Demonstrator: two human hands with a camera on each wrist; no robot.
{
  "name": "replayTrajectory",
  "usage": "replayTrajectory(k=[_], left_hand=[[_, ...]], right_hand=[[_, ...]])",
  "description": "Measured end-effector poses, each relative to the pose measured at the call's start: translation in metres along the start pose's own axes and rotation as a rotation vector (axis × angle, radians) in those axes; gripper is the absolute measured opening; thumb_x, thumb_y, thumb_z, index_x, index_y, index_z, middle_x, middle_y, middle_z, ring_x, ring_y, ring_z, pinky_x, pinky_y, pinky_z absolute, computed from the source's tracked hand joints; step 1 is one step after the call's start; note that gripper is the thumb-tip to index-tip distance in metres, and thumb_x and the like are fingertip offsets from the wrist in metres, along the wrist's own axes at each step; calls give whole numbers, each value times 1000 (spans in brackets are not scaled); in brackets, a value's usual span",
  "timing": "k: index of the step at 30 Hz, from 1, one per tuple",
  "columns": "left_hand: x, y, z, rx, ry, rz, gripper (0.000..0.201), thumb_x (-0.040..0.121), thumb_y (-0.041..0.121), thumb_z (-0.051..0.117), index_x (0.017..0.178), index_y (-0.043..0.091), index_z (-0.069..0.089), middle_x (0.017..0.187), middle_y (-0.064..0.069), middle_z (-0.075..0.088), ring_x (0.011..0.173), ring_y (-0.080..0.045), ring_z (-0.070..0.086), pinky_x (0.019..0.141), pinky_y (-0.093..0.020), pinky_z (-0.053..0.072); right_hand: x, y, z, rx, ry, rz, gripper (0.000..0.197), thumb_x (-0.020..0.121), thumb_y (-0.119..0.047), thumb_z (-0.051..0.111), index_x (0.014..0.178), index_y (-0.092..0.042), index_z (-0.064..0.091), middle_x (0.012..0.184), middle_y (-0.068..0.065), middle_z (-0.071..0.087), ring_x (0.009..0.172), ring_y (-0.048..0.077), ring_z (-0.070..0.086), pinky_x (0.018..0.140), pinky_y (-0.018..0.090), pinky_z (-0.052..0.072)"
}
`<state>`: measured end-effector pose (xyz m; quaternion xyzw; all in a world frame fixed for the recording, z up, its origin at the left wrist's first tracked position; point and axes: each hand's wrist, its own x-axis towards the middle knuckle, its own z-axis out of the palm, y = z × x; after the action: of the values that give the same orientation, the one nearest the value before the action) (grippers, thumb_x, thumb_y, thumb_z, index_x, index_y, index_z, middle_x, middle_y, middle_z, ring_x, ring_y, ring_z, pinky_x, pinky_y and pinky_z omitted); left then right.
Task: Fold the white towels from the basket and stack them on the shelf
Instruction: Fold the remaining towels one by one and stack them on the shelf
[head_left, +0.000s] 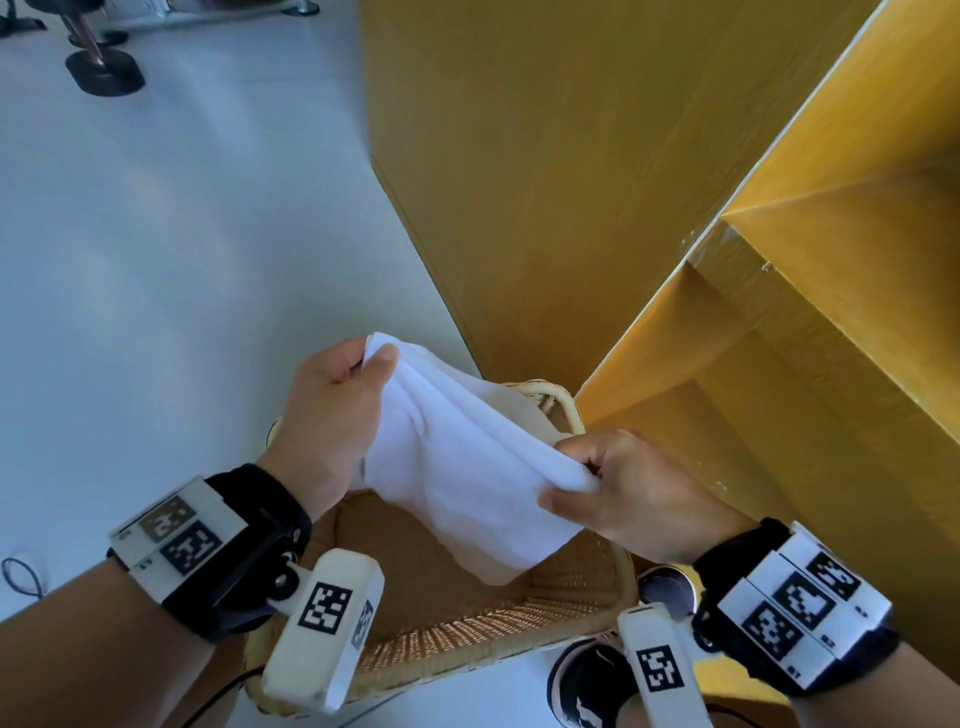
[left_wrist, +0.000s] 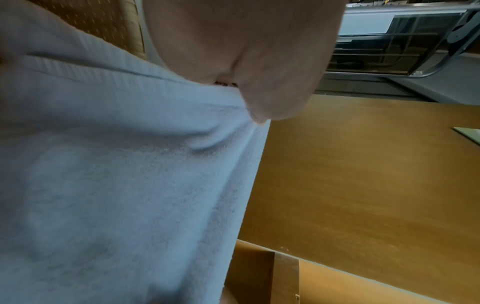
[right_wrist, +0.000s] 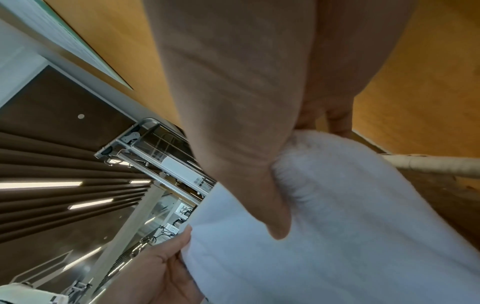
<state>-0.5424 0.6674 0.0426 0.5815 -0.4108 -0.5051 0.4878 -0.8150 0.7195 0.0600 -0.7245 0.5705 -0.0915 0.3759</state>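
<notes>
Shelf (head_left: 810, 312): yellow-brown wood unit, upper right, tiers stepping down toward the floor; no towels seen on the visible boards. Floor (head_left: 182, 234): pale grey, left; black weighted base (head_left: 104, 70) at far upper left. Basket (head_left: 467, 623): woven wicker, on the floor below the hands and against the foot of the shelf; its bottom shows no other towel where visible. Towel (head_left: 467, 467): 1 white terry piece, held in the air over the basket, stretched between both hands with loose lengthwise creases, its lower end hanging toward the basket. Left hand (head_left: 332, 421): thumb and fingers pinching the far upper corner. Right hand (head_left: 628, 493): fingers curled, pinching the near edge in a bunched fold. Shoes (head_left: 597, 680): dark pair beside the basket, lower right. Step judged in hand: spreading the towel before its 1st fold. Next move likely calls for bringing the 2 pinched ends together with edges matched, keeping the hanging end clear of the basket rim, then turning right to the shelf.
</notes>
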Motion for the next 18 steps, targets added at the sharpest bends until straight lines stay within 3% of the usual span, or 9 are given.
replayTrajectory(k=[3,6,9,13,16,18], left_hand=[[6,-3,-12,-30,16,-25,41,102,25,61,92,-14,55,93,-8,45,85,-26,38,78,-42,29],[9,-6,-23,-22,37,-28,42,103,24,60,94,-16,53,92,-9,45,85,-27,38,77,-43,30],[10,-13,-33,-7,46,-49,39,105,24,59,95,-13,57,95,-9,47,87,-27,39,78,-44,30],[11,-16,-45,33,72,-76,48,94,36,60,97,-11,59,95,-7,49,86,-25,42,79,-43,32],[14,-18,-53,29,112,-115,53,88,41,61,104,-10,60,97,-6,53,89,-23,47,83,-42,37],[15,-19,-60,25,143,-134,48,88,40,61,103,-6,64,96,-7,55,90,-23,48,84,-42,39]], right_hand=[[-5,4,-3,-79,20,19,37,91,-32,79,62,-27,57,57,-11,48,56,8,47,54,15,38],[-9,7,-7,-124,96,22,35,87,-34,82,61,-24,61,73,1,58,75,11,54,59,14,39],[-12,14,-8,-184,119,25,40,85,-34,85,62,-16,58,75,8,55,86,9,51,67,15,38],[-15,24,-10,-200,98,46,43,84,-43,85,59,-23,56,84,-9,52,96,-1,47,68,16,31],[-17,31,-11,-282,117,40,39,83,-51,84,59,-31,61,91,-16,49,104,-6,43,79,10,30],[-18,35,-13,-310,130,71,45,83,-59,80,59,-28,60,92,-15,53,97,-3,48,79,15,35]])
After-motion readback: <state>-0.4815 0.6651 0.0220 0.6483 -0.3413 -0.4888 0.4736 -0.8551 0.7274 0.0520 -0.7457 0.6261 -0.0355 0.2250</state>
